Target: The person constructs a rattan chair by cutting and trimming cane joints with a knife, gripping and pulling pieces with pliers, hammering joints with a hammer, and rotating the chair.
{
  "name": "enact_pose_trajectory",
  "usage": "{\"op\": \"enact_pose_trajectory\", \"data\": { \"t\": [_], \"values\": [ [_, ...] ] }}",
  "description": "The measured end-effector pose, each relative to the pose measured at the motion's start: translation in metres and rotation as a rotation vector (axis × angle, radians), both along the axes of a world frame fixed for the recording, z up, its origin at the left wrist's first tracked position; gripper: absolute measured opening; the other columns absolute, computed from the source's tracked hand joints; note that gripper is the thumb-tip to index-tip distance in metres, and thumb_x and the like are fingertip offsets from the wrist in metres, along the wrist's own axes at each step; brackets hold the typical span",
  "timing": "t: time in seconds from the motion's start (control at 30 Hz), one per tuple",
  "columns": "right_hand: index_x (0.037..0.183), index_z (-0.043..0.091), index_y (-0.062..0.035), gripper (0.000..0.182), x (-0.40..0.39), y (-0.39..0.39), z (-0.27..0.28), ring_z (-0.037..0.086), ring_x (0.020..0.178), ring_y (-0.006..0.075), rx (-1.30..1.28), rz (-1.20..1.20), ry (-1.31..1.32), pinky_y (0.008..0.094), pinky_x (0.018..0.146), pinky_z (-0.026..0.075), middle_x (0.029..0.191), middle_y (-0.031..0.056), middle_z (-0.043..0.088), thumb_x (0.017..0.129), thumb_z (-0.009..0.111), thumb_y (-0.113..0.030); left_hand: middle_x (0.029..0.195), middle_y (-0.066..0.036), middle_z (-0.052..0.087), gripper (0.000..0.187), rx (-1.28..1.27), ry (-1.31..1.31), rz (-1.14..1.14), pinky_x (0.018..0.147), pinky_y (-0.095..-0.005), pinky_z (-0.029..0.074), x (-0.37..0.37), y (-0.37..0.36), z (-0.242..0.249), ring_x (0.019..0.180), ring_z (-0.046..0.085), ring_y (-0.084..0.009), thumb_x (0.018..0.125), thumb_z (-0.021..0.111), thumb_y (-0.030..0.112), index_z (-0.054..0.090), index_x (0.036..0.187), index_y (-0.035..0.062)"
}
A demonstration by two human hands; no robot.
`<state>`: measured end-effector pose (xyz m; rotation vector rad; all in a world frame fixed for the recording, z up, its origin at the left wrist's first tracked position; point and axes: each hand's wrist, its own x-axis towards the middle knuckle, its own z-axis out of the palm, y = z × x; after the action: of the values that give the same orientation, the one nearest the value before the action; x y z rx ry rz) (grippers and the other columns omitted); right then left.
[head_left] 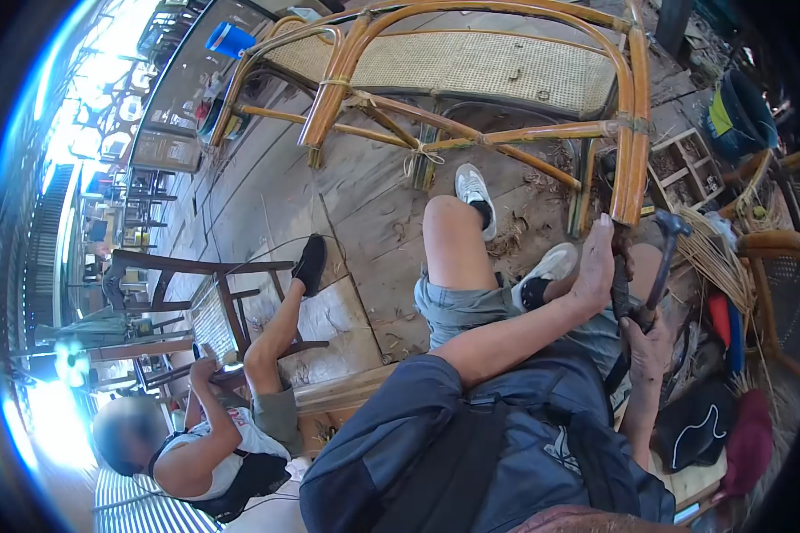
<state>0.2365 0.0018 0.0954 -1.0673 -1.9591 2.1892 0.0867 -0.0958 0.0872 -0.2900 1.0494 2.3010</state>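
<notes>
My right hand (646, 348) grips the handle of a hammer (660, 266), whose dark head points up beside the rattan frame's leg. My left hand (596, 271) is closed at the lower end of that thick leg (629, 182), thumb up against it. Something dark shows at its fingers, too hidden to name. The leg belongs to a large bent rattan frame (480, 138) with a woven cane panel (471, 67), lying in front of me. Bindings wrap several of its joints.
On the left a co-worker (213, 444) sits handling a dark wooden chair (213, 306) with a woven seat. A blue bucket (740, 120), a divided wooden tray (687, 171) and loose cane strips (707, 258) lie on my right. A blue cup (229, 40) stands far left. Shavings litter the floor.
</notes>
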Motion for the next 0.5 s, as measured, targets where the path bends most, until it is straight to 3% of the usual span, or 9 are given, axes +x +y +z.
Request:
{"op": "enact_pose_trajectory", "data": {
  "t": [0.03,0.13,0.23,0.3,0.37,0.4,0.43,0.5],
  "values": [
    [0.100,0.056,-0.0025,0.025,-0.001,0.003,0.004,0.052,0.070,0.0073,-0.020,-0.043,0.016,0.0202,0.063,0.041,0.086,0.0002,0.056,0.078,0.067,-0.001,0.078,-0.003,0.056,0.047,0.013,0.005,0.038,0.061,-0.0281,0.046,-0.004,0.001,-0.009,0.065,0.056,-0.0132,0.099,0.031,0.049,0.053,0.097,0.0075],
    [0.095,0.053,-0.0034,0.020,0.015,0.027,0.002,0.051,0.069,0.0085,0.094,-0.196,0.107,0.0224,0.061,0.041,0.083,-0.0003,0.052,0.080,0.066,-0.003,0.083,-0.004,0.058,0.048,-0.018,0.060,-0.129,0.067,-0.0283,0.045,-0.009,-0.017,-0.028,0.071,0.056,-0.0128,0.100,0.030,0.049,0.054,0.099,0.0077],
    [0.092,0.050,-0.0041,0.018,0.052,0.062,-0.030,0.052,0.070,0.0102,0.363,-0.201,-0.032,0.0247,0.062,0.042,0.080,0.0000,0.049,0.080,0.065,-0.004,0.079,-0.002,0.058,0.046,-0.163,0.001,-0.203,0.062,-0.0265,0.045,-0.013,-0.028,-0.042,0.067,0.056,-0.0123,0.098,0.035,0.051,0.054,0.094,0.0091],
    [0.090,0.049,-0.0042,0.018,0.098,0.084,-0.084,0.052,0.067,0.0115,0.768,-0.051,-0.181,0.0258,0.061,0.043,0.075,0.0019,0.046,0.080,0.064,-0.003,0.075,-0.001,0.058,0.039,-0.256,-0.032,-0.228,0.056,-0.0246,0.044,-0.013,-0.031,-0.058,0.062,0.055,-0.0113,0.097,0.042,0.046,0.053,0.089,0.0097],
    [0.085,0.046,-0.0042,0.019,0.131,0.075,-0.101,0.048,0.061,0.0136,0.548,-0.055,-0.291,0.0291,0.058,0.042,0.070,0.0042,0.044,0.078,0.064,-0.004,0.074,0.000,0.057,0.035,-0.322,0.035,-0.315,0.054,-0.0236,0.044,-0.015,-0.036,-0.085,0.061,0.054,-0.0107,0.096,0.045,0.042,0.054,0.089,0.0096],
    [0.082,0.045,-0.0043,0.022,0.151,0.070,-0.120,0.047,0.058,0.0155,0.558,-0.078,-0.315,0.0321,0.057,0.043,0.068,0.0049,0.044,0.077,0.066,-0.006,0.074,0.000,0.057,0.033,-0.359,0.071,-0.360,0.054,-0.0231,0.043,-0.018,-0.037,-0.093,0.061,0.054,-0.0104,0.096,0.046,0.040,0.054,0.088,0.0095],
    [0.079,0.042,-0.0046,0.025,0.165,0.063,-0.126,0.051,0.064,0.0162,0.616,-0.015,-0.426,0.0345,0.063,0.045,0.069,0.0050,0.045,0.075,0.067,-0.008,0.073,-0.001,0.056,0.028,-0.442,0.079,-0.402,0.050,-0.0226,0.043,-0.021,-0.039,-0.089,0.059,0.053,-0.0097,0.095,0.049,0.035,0.055,0.088,0.0085],
    [0.093,0.053,-0.0043,0.025,0.189,0.040,-0.139,0.056,0.076,0.0246,0.741,-0.001,-0.606,0.0386,0.073,0.044,0.079,0.0096,0.055,0.074,0.068,-0.009,0.072,-0.001,0.056,0.027,-0.528,0.061,-0.493,0.049,-0.0237,0.043,-0.028,-0.044,-0.116,0.059,0.053,-0.0100,0.094,0.049,0.033,0.056,0.088,0.0078]
  ]
}}
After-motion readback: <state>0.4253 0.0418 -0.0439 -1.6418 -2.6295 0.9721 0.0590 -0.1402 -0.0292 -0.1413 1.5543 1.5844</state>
